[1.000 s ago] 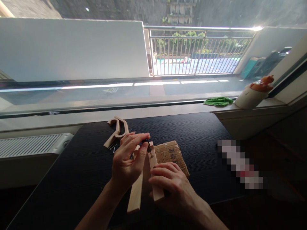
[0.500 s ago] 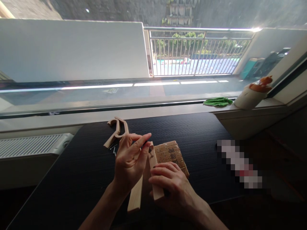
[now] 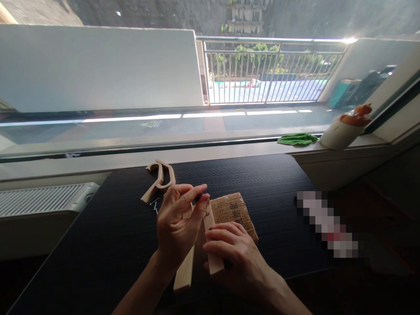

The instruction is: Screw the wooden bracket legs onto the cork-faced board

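Wooden bar [image 3: 215, 262] looks pale, straight, narrow and smooth-faced.

The strip [image 3: 215, 262] in the right hand [image 3: 236, 245] is smooth, matt wood, as is the slat [image 3: 184, 272] beside the left wrist. Beyond the left hand [image 3: 179, 218], the curved pieces [image 3: 160, 176] look like smooth wood, and the pins [image 3: 155, 206] shiny metal. Past the right fingers lies rough, ribbed cardboard [image 3: 231, 210]; around both hands, the table [image 3: 262, 188] shows fine-grained texture.
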### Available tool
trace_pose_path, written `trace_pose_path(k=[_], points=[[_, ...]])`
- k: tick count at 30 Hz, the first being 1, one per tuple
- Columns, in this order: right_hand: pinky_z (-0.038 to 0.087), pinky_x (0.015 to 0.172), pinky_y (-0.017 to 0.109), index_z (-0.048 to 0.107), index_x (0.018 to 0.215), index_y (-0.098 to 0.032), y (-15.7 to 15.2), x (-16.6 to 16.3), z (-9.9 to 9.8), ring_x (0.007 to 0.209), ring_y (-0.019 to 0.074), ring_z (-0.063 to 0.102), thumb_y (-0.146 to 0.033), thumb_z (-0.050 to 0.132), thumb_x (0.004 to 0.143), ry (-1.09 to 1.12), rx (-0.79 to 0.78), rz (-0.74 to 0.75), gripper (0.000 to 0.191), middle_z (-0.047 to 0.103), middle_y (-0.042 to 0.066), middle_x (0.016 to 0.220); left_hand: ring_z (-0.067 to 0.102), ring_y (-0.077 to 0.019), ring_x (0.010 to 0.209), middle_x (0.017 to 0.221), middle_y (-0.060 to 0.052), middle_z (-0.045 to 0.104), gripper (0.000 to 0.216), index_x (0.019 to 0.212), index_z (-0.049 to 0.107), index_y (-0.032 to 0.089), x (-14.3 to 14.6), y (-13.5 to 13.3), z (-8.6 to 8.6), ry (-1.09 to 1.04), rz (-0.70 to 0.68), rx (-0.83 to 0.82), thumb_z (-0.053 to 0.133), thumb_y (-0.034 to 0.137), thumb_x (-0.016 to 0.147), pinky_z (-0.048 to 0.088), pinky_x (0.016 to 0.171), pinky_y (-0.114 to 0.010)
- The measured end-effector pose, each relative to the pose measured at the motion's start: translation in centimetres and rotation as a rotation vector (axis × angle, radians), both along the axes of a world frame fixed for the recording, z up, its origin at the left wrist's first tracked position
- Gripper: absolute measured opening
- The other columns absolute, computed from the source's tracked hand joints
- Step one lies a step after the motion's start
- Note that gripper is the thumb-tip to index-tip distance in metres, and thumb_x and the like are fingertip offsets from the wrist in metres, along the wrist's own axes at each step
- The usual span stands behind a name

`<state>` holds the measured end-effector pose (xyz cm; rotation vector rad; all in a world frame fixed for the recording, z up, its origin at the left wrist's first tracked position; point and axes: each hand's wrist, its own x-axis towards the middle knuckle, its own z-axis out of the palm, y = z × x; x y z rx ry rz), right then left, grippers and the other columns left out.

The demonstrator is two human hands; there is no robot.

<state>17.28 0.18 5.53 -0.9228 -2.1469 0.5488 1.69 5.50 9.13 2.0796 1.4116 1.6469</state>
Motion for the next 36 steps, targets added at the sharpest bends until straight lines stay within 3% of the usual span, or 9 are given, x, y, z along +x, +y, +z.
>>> trace_pose_path(k=[5, 9, 15, 18, 23, 31, 36], points=[[0.04, 0.093, 0.036, 0.063, 0.1, -0.023, 0.1, 0.0, 0.0, 0.108, 0.0196, 0.054, -0.027, 0.062, 0.079, 0.007, -0.001, 0.008, 0.022, 0.066, 0.003, 0.109, 0.061, -0.0159, 0.083, 0.09, -0.001, 0.062, 0.029, 0.097, 0.059, 0.02, -0.3, 0.1, -0.9, -0.181, 0.068, 0.026, 0.073, 0.014, 0.072, 0.05, 0.084, -0.036], [0.04, 0.094, 0.037, 0.063, 0.102, -0.024, 0.1, 0.1, -0.1, 0.11, 0.0205, 0.054, -0.027, 0.061, 0.08, 0.007, -0.012, 0.014, 0.022, 0.066, 0.003, 0.11, 0.062, -0.0177, 0.088, 0.091, -0.002, 0.064, 0.023, 0.093, 0.061, 0.021, -0.9, 0.3, -1.0, -0.118, 0.001, 0.04, 0.071, 0.014, 0.074, 0.05, 0.087, -0.039], [0.04, 0.094, 0.037, 0.063, 0.103, -0.024, 0.0, 0.0, -0.2, 0.11, 0.0206, 0.053, -0.027, 0.062, 0.078, 0.008, -0.009, 0.008, 0.025, 0.065, 0.003, 0.111, 0.06, -0.0202, 0.098, 0.098, -0.004, 0.066, 0.024, 0.103, 0.062, 0.022, -1.2, 0.4, -0.3, -0.017, -0.115, -0.022, 0.06, 0.012, 0.082, 0.046, 0.094, -0.044], [0.04, 0.093, 0.036, 0.063, 0.102, -0.024, 0.0, 0.0, -0.1, 0.109, 0.0199, 0.054, -0.025, 0.061, 0.079, 0.001, 0.001, -0.002, 0.024, 0.066, 0.003, 0.11, 0.059, -0.0196, 0.096, 0.098, -0.004, 0.063, 0.023, 0.102, 0.063, 0.023, -0.8, 0.3, -0.3, -0.018, -0.126, -0.004, 0.062, 0.014, 0.081, 0.048, 0.09, -0.041], [0.04, 0.093, 0.036, 0.063, 0.102, -0.024, 0.1, 0.1, 0.0, 0.109, 0.0197, 0.054, -0.027, 0.062, 0.078, -0.004, -0.001, 0.003, 0.024, 0.066, 0.003, 0.11, 0.058, -0.0169, 0.089, 0.092, -0.002, 0.058, 0.023, 0.096, 0.065, 0.023, -0.2, 0.3, -0.2, -0.057, -0.031, 0.024, 0.07, 0.015, 0.075, 0.049, 0.081, -0.034], [0.041, 0.093, 0.036, 0.063, 0.102, -0.025, 0.1, 0.0, -0.1, 0.109, 0.0196, 0.054, -0.025, 0.062, 0.078, 0.008, -0.002, -0.002, 0.024, 0.066, 0.003, 0.11, 0.057, -0.0173, 0.091, 0.096, -0.004, 0.058, 0.027, 0.105, 0.066, 0.025, -0.7, 0.2, 0.7, 0.001, -0.166, -0.034, 0.058, 0.011, 0.082, 0.05, 0.08, -0.034], [0.041, 0.093, 0.036, 0.063, 0.102, -0.025, 0.1, 0.0, -0.1, 0.108, 0.0201, 0.055, -0.026, 0.062, 0.078, 0.007, 0.006, -0.001, 0.024, 0.066, 0.003, 0.109, 0.056, -0.017, 0.089, 0.094, -0.003, 0.055, 0.025, 0.101, 0.068, 0.027, -0.5, 0.1, 0.5, -0.015, -0.099, -0.027, 0.065, 0.016, 0.079, 0.05, 0.08, -0.034]])
